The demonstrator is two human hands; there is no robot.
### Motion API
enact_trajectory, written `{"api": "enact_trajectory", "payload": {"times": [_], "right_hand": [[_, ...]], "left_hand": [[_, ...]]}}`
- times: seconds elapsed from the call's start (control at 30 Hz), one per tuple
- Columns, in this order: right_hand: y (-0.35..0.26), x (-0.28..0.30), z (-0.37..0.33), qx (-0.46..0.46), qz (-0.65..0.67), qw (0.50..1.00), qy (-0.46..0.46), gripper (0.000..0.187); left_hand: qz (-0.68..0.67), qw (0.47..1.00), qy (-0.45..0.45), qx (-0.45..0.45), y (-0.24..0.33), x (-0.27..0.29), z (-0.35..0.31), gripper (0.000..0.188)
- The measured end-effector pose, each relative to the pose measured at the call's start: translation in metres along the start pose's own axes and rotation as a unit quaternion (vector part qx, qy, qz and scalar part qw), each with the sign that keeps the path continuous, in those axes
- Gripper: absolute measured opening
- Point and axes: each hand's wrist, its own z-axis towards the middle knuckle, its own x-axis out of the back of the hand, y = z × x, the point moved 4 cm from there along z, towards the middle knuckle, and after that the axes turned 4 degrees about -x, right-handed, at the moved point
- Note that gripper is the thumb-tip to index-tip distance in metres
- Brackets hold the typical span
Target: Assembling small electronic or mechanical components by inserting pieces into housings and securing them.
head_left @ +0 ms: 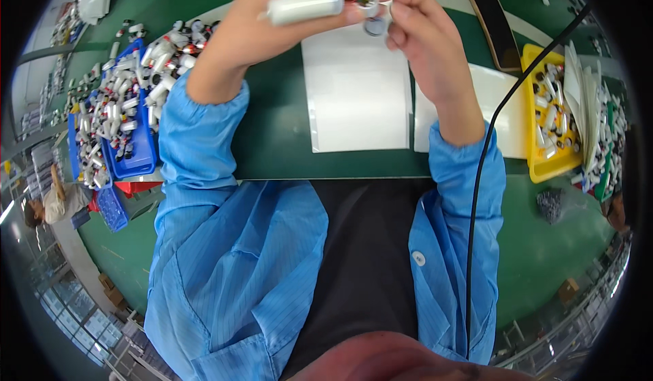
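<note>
My left hand [255, 24] is closed around a white cylinder with rounded edges [306, 7], held almost level over the far part of the table. Just beyond its fingertips shows a shiny round end piece [367, 1] with dark and coloured specks. My right hand [435, 47] meets it from the other side, thumb and fingers pinched at a small pale bit that I cannot make out. A small grey-blue round piece [374, 26] shows below the fingertips; whether it is held or lies on the sheet, I cannot tell. Under both hands lies a white sheet in a clear sleeve [358, 98].
Blue trays [139, 146] heaped with white cylinders stand on the left. On the right are a yellow tray [547, 167] of similar parts, a second white sheet [500, 105] and a dark phone [493, 30]. A black cable [484, 150] crosses my right arm. Another person [58, 201] is at far left.
</note>
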Motion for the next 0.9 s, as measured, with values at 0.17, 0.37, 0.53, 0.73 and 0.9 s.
{"api": "enact_trajectory", "payload": {"times": [0.17,0.37,0.53,0.73,0.9], "right_hand": [[0.005,-0.053,-0.029,0.1,-0.525,0.842,-0.079,0.017],[0.013,-0.069,-0.032,0.109,-0.58,0.8,-0.113,0.012],[0.01,-0.061,-0.033,0.102,-0.556,0.82,-0.09,0.015],[0.008,-0.062,-0.03,0.106,-0.577,0.802,-0.115,0.014],[0.008,-0.063,-0.029,0.095,-0.571,0.809,-0.099,0.018]], "left_hand": [[0.237,0.963,0.133,0.0,-0.025,0.157,-0.009,0.031],[0.575,0.77,0.163,0.225,-0.114,0.365,-0.033,0.046],[0.636,0.767,0.042,0.073,-0.182,0.325,0.032,0.056],[0.623,0.782,0.024,0.017,-0.224,0.307,0.071,0.051],[0.533,0.836,0.106,0.075,-0.165,0.298,0.069,0.033]]}}
